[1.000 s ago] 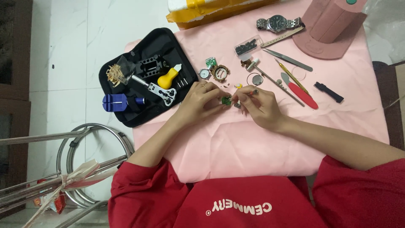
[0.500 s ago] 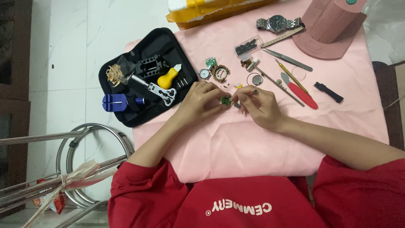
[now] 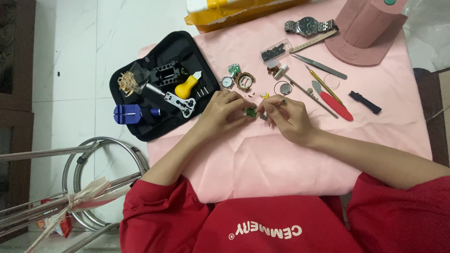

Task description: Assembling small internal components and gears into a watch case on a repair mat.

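Observation:
My left hand (image 3: 224, 112) and my right hand (image 3: 286, 118) meet over the pink cloth (image 3: 281, 159). Between the left fingertips sits a small green watch part (image 3: 251, 111). My right hand pinches a thin tool whose tip (image 3: 283, 101) pokes out above the fingers, right beside the green part. Just beyond the hands lie a small watch face (image 3: 227, 82), a round brown watch case (image 3: 244, 81), a metal ring (image 3: 282, 88) and a tiny yellow piece (image 3: 265, 95).
A black tool case (image 3: 161, 84) with a yellow-handled tool, a blue tool and a metal wrench lies at the left. Tweezers (image 3: 319, 66), a red-handled tool (image 3: 333, 103), a wristwatch (image 3: 309, 26) and a pink stand (image 3: 368, 26) lie to the right. A metal stool (image 3: 101, 182) stands on the floor.

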